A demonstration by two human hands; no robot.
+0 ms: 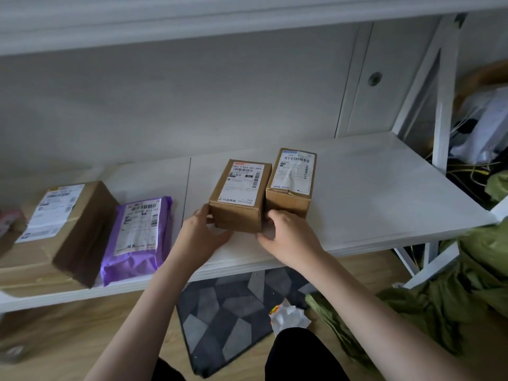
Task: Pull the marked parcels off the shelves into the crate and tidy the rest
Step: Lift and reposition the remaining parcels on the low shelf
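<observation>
Parcel (239, 196) between both hands (204, 234)

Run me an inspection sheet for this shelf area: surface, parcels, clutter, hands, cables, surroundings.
Surface: white shelf, parcels lying along it.
Job's things: small brown box beside a second brown box, sides touching; purple mailer; large brown box at the left. No crate in view.
Clutter: crumpled wrapper on the floor.
Hands: left hand and right hand grip the small brown box at its near corners.
Cables: yellow and dark cables tangled behind the shelf frame, right.
Surroundings: patterned grey mat, green fabric, wooden floor.
</observation>
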